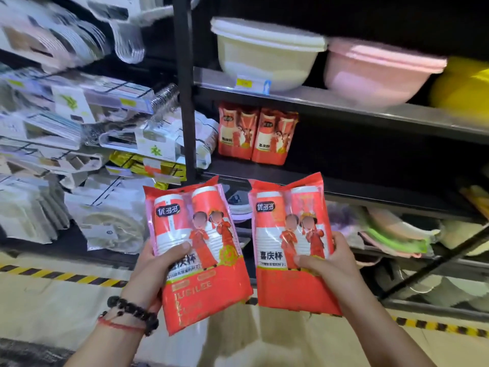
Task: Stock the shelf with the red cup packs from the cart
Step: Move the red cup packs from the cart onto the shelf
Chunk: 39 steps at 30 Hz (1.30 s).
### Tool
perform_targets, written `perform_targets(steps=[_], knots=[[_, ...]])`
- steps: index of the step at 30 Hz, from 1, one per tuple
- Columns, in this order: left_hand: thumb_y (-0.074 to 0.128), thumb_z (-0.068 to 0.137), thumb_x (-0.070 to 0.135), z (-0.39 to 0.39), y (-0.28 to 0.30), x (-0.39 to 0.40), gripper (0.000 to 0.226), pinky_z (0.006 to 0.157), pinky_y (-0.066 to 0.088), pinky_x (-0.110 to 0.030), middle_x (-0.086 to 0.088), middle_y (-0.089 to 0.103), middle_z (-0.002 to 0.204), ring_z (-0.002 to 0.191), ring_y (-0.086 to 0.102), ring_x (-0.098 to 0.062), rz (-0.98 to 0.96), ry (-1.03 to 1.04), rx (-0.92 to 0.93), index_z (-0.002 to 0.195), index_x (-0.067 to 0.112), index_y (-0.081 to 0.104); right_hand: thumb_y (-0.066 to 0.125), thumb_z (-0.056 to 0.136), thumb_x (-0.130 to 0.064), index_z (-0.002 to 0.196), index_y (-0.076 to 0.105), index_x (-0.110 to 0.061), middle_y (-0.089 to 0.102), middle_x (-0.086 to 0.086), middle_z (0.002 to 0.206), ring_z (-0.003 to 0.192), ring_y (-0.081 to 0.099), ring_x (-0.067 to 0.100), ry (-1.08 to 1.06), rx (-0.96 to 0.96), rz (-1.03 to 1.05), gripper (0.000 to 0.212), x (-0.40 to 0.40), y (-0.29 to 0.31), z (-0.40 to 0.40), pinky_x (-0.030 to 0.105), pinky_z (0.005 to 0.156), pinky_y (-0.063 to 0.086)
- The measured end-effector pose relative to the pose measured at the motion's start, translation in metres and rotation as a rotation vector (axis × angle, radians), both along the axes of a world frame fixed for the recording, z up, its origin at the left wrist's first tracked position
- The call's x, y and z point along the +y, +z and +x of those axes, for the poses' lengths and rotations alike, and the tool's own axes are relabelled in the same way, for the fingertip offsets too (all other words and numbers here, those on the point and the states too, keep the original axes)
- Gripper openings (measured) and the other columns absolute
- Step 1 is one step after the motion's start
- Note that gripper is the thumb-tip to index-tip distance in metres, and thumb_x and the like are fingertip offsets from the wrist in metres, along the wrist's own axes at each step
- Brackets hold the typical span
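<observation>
The left hand [156, 266] gripped a red cup pack [197, 250] in the lower centre of the frame, thumb laid across the pack's front and the other fingers curled behind its left edge. Most of that pack rose above the thumb, tilted slightly leftward, and its bottom end hung below the hand. The right hand [329, 263] held a second red cup pack [289, 242] just right of the first, thumb on the front, fingers wrapped round the right edge; that pack too stood mostly above the grip. The two packs were side by side, nearly touching. Above them, in the middle of the frame, two more red packs [255, 133] stood upright on the dark shelf [370, 178]. A cream bowl [267, 56] and a pink bowl [381, 72] sat on the shelf above.
</observation>
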State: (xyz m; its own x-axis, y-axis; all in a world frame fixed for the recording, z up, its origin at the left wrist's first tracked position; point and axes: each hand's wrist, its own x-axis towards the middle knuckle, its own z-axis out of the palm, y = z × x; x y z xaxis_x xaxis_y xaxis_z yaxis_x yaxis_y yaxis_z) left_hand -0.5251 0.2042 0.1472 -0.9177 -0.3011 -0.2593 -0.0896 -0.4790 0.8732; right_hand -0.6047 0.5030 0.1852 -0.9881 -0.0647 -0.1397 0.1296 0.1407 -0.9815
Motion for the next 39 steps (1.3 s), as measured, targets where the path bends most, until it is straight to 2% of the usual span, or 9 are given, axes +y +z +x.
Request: perform_targets(steps=[6, 9, 12, 17, 21, 26, 29, 34, 39], knots=[[0.098, 0.033, 0.033, -0.04, 0.005, -0.021, 0.104, 0.078, 0.056, -0.058, -0.024, 0.07, 0.111, 0.094, 0.069, -0.045, 0.001, 0.027, 0.07, 0.125, 0.008, 0.055, 0.087, 0.045, -0.016, 0.113, 0.055, -0.024, 0.074, 0.001, 0.103, 0.087, 0.074, 0.019, -0.047, 0.005, 0.029, 0.076, -0.018, 0.008, -0.035, 0.039, 0.075, 0.057], [0.089, 0.048, 0.023, -0.064, 0.006, -0.023, 0.084, 0.076, 0.058, -0.052, -0.025, 0.07, 0.111, 0.093, 0.069, -0.044, -0.007, 0.009, 0.122, 0.123, 0.006, 0.055, 0.087, 0.044, -0.017, 0.118, 0.052, -0.023, 0.072, 0.004, 0.106, 0.092, 0.072, 0.025, -0.072, 0.017, 0.041, 0.082, -0.021, 0.008, -0.057, 0.049, 0.085, 0.058], [0.086, 0.053, 0.021, -0.094, 0.008, -0.021, 0.077, 0.075, 0.058, -0.049, -0.022, 0.071, 0.111, 0.096, 0.069, -0.043, -0.02, -0.026, 0.144, 0.123, 0.008, 0.057, 0.088, 0.043, -0.018, 0.12, 0.051, -0.023, 0.072, 0.005, 0.106, 0.094, 0.072, 0.027, -0.085, 0.028, 0.03, 0.086, -0.021, 0.006, -0.082, 0.053, 0.087, 0.057], [0.087, 0.047, 0.023, -0.162, 0.009, -0.01, 0.076, 0.067, 0.059, -0.04, -0.02, 0.073, 0.106, 0.086, 0.073, -0.033, -0.06, -0.059, 0.137, 0.116, 0.009, 0.061, 0.089, 0.045, -0.017, 0.115, 0.052, -0.027, 0.073, 0.003, 0.106, 0.092, 0.073, 0.023, -0.087, 0.022, 0.0, 0.08, -0.008, -0.001, -0.131, 0.052, 0.085, 0.058], [0.089, 0.051, 0.024, -0.228, 0.003, 0.0, 0.08, 0.08, 0.058, -0.051, -0.023, 0.071, 0.112, 0.098, 0.069, -0.042, -0.079, -0.09, 0.097, 0.123, 0.006, 0.059, 0.085, 0.046, -0.014, 0.115, 0.054, -0.023, 0.073, 0.001, 0.1, 0.079, 0.074, 0.012, -0.088, 0.05, -0.046, 0.076, 0.005, -0.008, -0.181, 0.036, 0.072, 0.058], [0.088, 0.054, 0.019, -0.294, 0.003, 0.014, 0.073, 0.087, 0.054, -0.058, -0.023, 0.071, 0.111, 0.1, 0.069, -0.043, -0.104, -0.101, 0.07, 0.12, 0.006, 0.061, 0.088, 0.052, -0.011, 0.117, 0.055, -0.025, 0.076, 0.004, 0.104, 0.093, 0.074, 0.026, -0.075, -0.008, -0.14, 0.075, 0.018, -0.024, -0.249, 0.051, 0.084, 0.058], [0.086, 0.056, 0.011, -0.323, -0.002, 0.01, 0.062, 0.088, 0.055, -0.056, -0.022, 0.072, 0.11, 0.098, 0.069, -0.042, -0.139, -0.07, 0.078, 0.113, 0.009, 0.064, 0.086, 0.061, 0.004, 0.108, 0.058, -0.023, 0.076, 0.005, 0.1, 0.085, 0.075, 0.022, -0.062, 0.017, -0.144, 0.061, 0.02, -0.025, -0.286, 0.044, 0.078, 0.058], [0.098, 0.035, 0.03, -0.358, -0.009, -0.01, 0.097, 0.082, 0.057, -0.046, -0.017, 0.072, 0.112, 0.1, 0.07, -0.034, -0.173, -0.043, 0.098, 0.121, 0.01, 0.058, 0.084, 0.05, -0.008, 0.108, 0.058, -0.026, 0.074, 0.006, 0.102, 0.089, 0.074, 0.023, -0.064, 0.072, -0.105, 0.066, 0.012, -0.029, -0.333, 0.046, 0.081, 0.058], [0.09, 0.045, 0.015, -0.393, -0.018, -0.04, 0.097, 0.094, 0.052, -0.055, -0.022, 0.068, 0.119, 0.111, 0.063, -0.042, -0.232, -0.046, 0.138, 0.131, 0.003, 0.049, 0.08, 0.07, 0.009, 0.109, 0.054, -0.031, 0.07, -0.001, 0.105, 0.08, 0.073, 0.006, -0.035, 0.136, -0.116, 0.062, -0.011, -0.037, -0.36, 0.03, 0.069, 0.054]])
